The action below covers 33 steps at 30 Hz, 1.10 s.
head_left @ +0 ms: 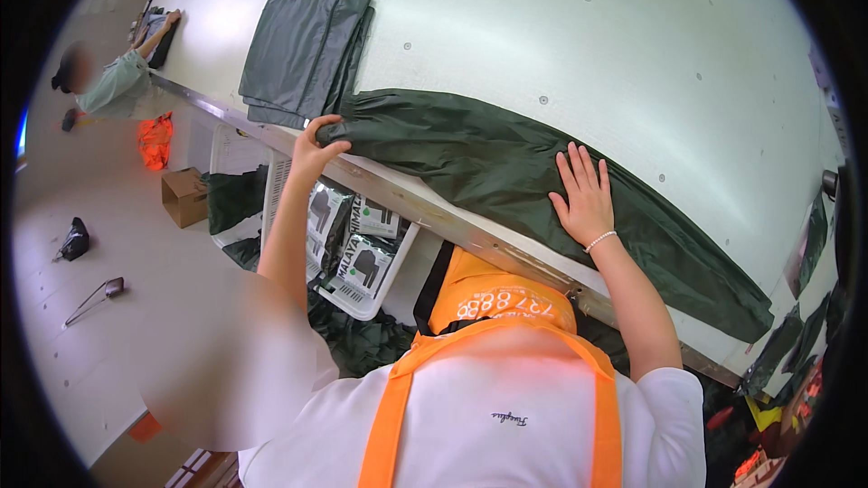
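Note:
A long pair of dark green rain trousers (452, 140) lies lengthwise along the table's near edge, gathered at its left end. My left hand (316, 149) is closed round that gathered end, cloth between thumb and fingers. Flat on the middle of the trousers rests my right hand (586, 199), open with the fingers stretched out. Just beyond my left hand is a folded dark grey-green garment (307, 54), laid in a neat stack.
The white table (633, 63) has a metal near edge. Below it, a white basket (366, 312) holds several printed packages (366, 262). Dark cloth (237, 199) hangs by another basket. A cardboard box (184, 197) stands on the floor. A co-worker (117, 81) is at far left.

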Motion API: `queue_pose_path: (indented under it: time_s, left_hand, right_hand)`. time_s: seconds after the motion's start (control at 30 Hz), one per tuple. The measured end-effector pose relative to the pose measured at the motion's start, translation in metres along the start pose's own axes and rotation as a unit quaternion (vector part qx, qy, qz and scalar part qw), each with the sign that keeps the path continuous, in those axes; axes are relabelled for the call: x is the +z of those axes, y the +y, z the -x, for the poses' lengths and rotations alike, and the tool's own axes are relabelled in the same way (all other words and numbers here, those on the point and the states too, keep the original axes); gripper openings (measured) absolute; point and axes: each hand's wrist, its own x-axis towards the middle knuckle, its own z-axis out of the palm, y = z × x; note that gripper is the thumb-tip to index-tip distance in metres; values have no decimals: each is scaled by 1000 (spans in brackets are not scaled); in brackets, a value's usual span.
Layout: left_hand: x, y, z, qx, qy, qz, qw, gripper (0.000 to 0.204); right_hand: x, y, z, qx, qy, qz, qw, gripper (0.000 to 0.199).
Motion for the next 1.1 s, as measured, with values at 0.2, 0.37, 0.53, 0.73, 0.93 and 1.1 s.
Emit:
queue_pose_path:
  time_s: [0.2, 0.37, 0.53, 0.73, 0.93, 1.1]
  left_hand:
    - [20, -62, -67, -112, 143, 126, 975, 31]
    - [37, 5, -58, 14, 272, -344, 899, 28]
    - [140, 78, -4, 321, 79, -269, 905, 46]
    - [289, 84, 64, 304, -155, -424, 839, 82]
    - [282, 74, 52, 344, -144, -447, 813, 80]
    - [282, 71, 31, 372, -144, -468, 789, 76]
  right_hand:
    - [0, -5, -4, -5, -1, 15, 1000, 65]
    - [3, -6, -7, 13, 2, 9, 1000, 66]
    - [0, -1, -6, 2, 14, -12, 1000, 63]
    - [-27, 36, 47, 16, 136, -224, 965, 56]
    - [-51, 174, 256, 272, 75, 60, 958, 69]
    - [-68, 332, 402, 475, 75, 177, 859, 68]
